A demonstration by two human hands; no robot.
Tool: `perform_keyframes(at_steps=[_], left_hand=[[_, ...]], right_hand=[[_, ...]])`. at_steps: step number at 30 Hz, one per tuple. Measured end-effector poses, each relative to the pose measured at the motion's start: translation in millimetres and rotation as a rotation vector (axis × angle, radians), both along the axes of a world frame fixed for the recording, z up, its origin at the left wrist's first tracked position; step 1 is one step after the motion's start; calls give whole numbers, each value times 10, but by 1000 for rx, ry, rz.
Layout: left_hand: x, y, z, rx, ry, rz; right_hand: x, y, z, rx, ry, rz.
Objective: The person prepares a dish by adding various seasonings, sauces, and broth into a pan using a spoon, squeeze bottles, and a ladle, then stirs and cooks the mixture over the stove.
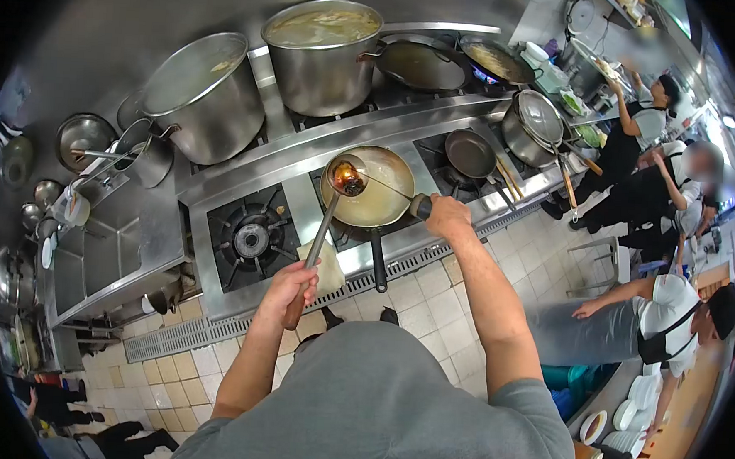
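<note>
Landmark: the frying pan (407, 170), on the stove directly ahead of the wearer, black pan handle (379, 263) pointing back at the body.

Left hand (287, 296): fingers closed around the wooden grip of a ladle (324, 229). The ladle's bowl overlaps the left part of the pan in view; cannot tell whether it touches the rim. Contents dark, with bright orange glints.

Right hand (449, 217): just right of the pan, closed on a dark-handled tool (421, 206). Its thin shaft crosses the pan towards the ladle; tip type and contact unclear. Pan interior pale and glossy; coating or liquid, cannot tell.

Surroundings: folded cloth (322, 270) near-left of the pan; bare burner (252, 240) to its left.

Technique (judgement): keep the ladle level and wholly within the pan's outline, so drips land inside. Move the tool in small, light strokes; a hard push could tip the bowl. Neither hand steadies the pan, so avoid knocking its rim or projecting handle. Treat the ladle's contents as hot.
</note>
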State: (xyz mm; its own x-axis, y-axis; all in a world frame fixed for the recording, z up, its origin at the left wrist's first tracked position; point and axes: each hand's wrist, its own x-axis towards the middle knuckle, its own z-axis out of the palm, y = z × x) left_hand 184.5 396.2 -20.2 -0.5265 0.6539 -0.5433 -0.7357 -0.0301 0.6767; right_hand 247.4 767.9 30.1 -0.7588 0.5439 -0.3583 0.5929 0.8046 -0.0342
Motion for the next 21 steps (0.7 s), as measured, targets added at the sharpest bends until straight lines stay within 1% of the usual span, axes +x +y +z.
perform_keyframes(at_steps=[6, 9, 11, 12, 13, 15, 16, 17, 18, 19, 20, 21], left_hand=[[-305, -227, -89, 41, -2, -92], [-396, -294, -96, 41, -37, -109], [-474, -332, -137, 91, -70, -131], [-500, -338, -135, 92, -92, -132], [-532, -340, -139, 86, -99, -147], [-573, -314, -138, 76, -145, -128], [-577, -279, -109, 65, -132, -136], [-590, -225, -125, 58, -132, -155], [-604, -165, -182, -81, 95, -250], [-619, -104, -255, -218, 325, -347], [-639, -26, -357, -410, 590, -449], [-613, 3, -396, -411, 598, -472]], right_hand=[[55, -205, -53, 46, 31, -92], [91, -339, -42, 10, 43, -156], [125, -406, -104, -82, 145, -212], [154, -400, -224, -130, 231, -234], [176, -419, -368, -134, 226, -251], [212, -505, -606, -306, 667, -337], [247, -592, -634, -304, 668, -357], [276, -694, -669, -426, 842, -434], [342, -787, -701, -548, 1021, -512], [456, -881, -711, -547, 1029, -537], [601, -980, -719, -580, 1145, -560], [759, -1070, -728, -607, 1263, -577]])
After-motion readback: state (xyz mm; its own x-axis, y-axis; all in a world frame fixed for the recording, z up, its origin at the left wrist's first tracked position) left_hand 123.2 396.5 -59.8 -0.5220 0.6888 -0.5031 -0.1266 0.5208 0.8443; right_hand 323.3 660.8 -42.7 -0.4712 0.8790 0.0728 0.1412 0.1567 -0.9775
